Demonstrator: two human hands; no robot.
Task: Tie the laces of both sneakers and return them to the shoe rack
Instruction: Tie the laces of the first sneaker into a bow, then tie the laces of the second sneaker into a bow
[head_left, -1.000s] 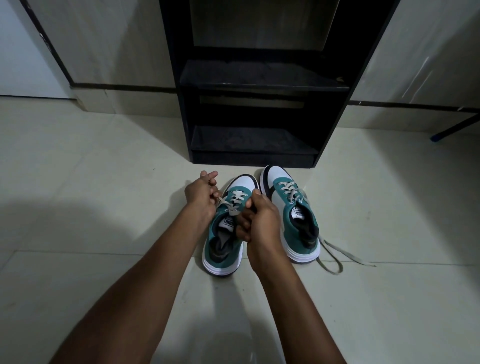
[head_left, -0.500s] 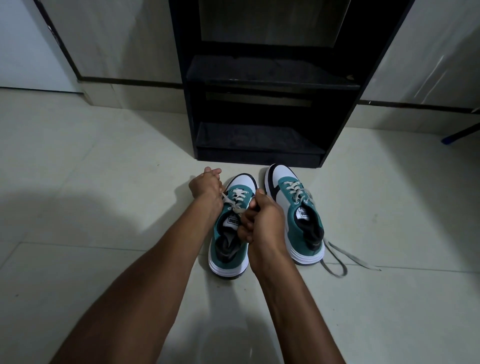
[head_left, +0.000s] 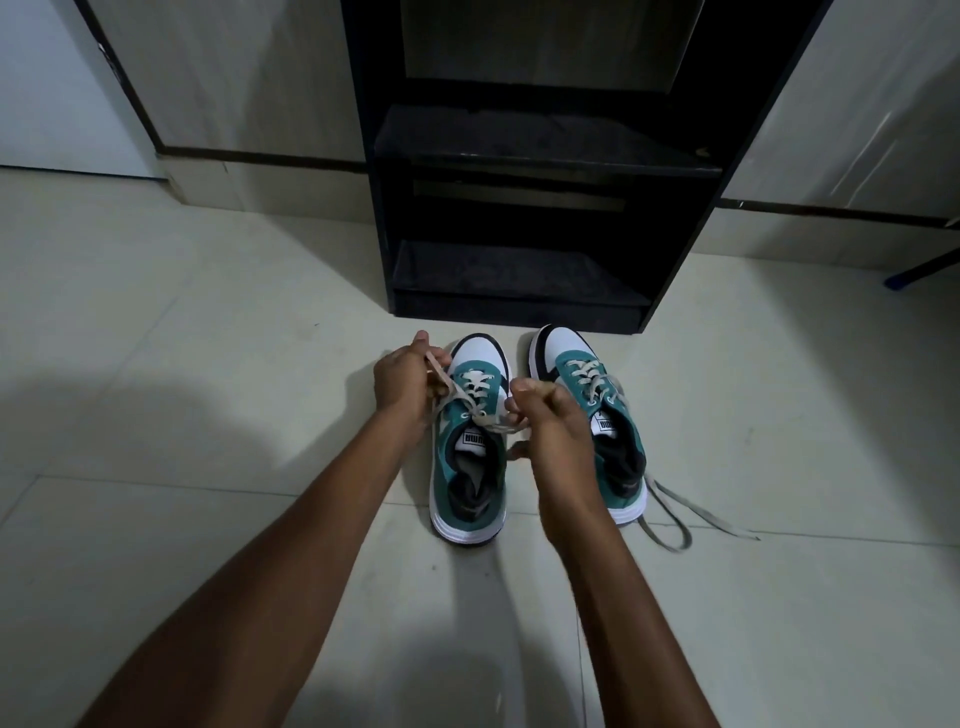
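The left hand (head_left: 402, 379) and right hand (head_left: 550, 415) are each pinching a lace end across the left sneaker (head_left: 470, 447), which is lying toe-first toward the shoe rack (head_left: 519, 306) just ahead.

A home entryway: tiled floor (head_left: 208, 322), black shoe rack (head_left: 524, 218), sneakers (head_left: 470, 452)

Right sneaker (head_left: 597, 415) partly behind right hand (head_left: 558, 441); rack (head_left: 519, 208) top cropped
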